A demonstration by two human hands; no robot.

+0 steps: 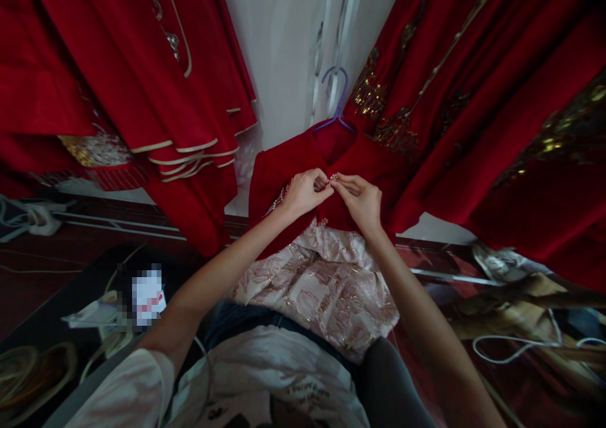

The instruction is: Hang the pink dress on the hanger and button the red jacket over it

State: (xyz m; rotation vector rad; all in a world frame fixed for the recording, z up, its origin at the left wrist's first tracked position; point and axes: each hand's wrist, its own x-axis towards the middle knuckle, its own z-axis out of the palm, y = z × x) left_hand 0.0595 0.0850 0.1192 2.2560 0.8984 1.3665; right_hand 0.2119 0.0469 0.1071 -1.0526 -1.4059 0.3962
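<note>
A red jacket [279,163] hangs in front of me on a purple hanger [341,96]. At its front opening my left hand [305,191] and my right hand [360,197] meet, fingertips nearly touching. Both hands pinch a small beaded button [333,177] near the neckline. A second beaded button [324,221] shows lower on the front. Silvery beading [277,201] lies beside my left wrist. Below the jacket, a pale pink brocade skirt [312,289] with a metallic pattern spreads toward my lap. The fastening between the fingertips is partly hidden.
Red garments with pale piping [189,144] hang at the left, and red garments with gold sequins [445,118] at the right. A dark bench [95,276] holds small items and cords at lower left. Bundles with a white cord [516,346] lie at lower right.
</note>
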